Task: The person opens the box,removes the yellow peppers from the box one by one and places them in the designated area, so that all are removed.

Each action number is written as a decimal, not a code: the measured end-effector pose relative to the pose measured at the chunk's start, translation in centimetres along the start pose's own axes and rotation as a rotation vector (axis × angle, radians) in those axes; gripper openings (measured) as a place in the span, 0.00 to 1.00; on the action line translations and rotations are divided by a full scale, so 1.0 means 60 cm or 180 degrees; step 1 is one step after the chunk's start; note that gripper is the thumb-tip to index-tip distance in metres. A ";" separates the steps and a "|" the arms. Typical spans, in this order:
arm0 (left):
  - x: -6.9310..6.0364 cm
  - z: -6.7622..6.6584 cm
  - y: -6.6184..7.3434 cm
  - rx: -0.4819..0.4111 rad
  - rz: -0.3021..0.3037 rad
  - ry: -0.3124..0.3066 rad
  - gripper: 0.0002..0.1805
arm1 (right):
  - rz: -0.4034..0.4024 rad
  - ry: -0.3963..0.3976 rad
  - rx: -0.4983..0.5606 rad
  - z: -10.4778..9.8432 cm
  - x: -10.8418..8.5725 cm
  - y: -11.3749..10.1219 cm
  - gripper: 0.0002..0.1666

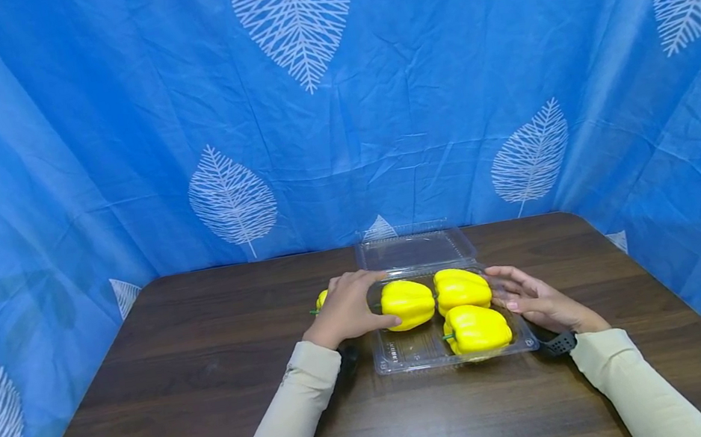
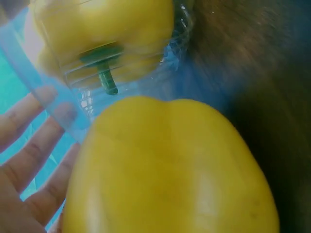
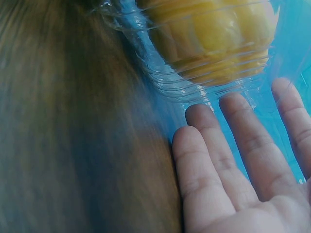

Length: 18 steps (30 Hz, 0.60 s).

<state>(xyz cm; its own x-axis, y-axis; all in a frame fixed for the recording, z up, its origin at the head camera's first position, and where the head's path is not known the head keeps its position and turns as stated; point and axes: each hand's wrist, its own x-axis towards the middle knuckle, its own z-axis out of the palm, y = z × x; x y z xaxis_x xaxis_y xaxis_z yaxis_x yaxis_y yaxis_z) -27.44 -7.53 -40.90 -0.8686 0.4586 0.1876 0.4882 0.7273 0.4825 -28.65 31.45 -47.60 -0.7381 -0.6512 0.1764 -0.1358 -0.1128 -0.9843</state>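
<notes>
A clear plastic clamshell container (image 1: 404,350) lies on the table with its lid (image 1: 415,250) folded back. Inside sit a left yellow bell pepper (image 1: 408,305), a back right yellow bell pepper (image 1: 461,288) and a front right yellow bell pepper (image 1: 478,329). My left hand (image 1: 351,305) is at the container's left side, thumb and fingers spread beside the left pepper; contact with it is unclear. Another yellow bell pepper (image 2: 170,170), outside the container, is mostly hidden behind that hand in the head view. Along the right wall, my right hand (image 1: 536,300) has its fingers (image 3: 252,141) extended.
The dark wooden table (image 1: 213,390) reaches back to a blue curtain (image 1: 375,109) with white leaf prints. A dark band (image 1: 558,344) circles the right wrist.
</notes>
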 end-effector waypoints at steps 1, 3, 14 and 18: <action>0.002 0.001 0.000 0.0029 -0.0015 -0.0022 0.43 | 0.0004 0.0002 -0.0008 0.000 0.000 0.000 0.31; 0.006 0.001 0.002 0.0052 -0.0037 -0.0064 0.43 | 0.0016 0.0012 -0.0028 0.001 0.001 0.000 0.31; 0.014 0.004 0.007 0.0039 -0.0041 -0.0182 0.40 | 0.0027 0.0059 -0.0055 0.003 0.001 -0.002 0.31; 0.015 0.006 0.008 0.0072 -0.0027 -0.0161 0.40 | 0.0041 0.0074 -0.0035 0.002 0.000 -0.002 0.31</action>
<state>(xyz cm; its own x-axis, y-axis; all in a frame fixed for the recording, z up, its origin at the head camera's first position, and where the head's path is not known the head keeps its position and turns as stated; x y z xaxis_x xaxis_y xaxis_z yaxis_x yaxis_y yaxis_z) -27.98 -6.59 -40.82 -0.8677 0.4770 0.1398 0.4830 0.7424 0.4643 -28.55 31.35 -47.49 -0.7550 -0.6349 0.1639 -0.1333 -0.0961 -0.9864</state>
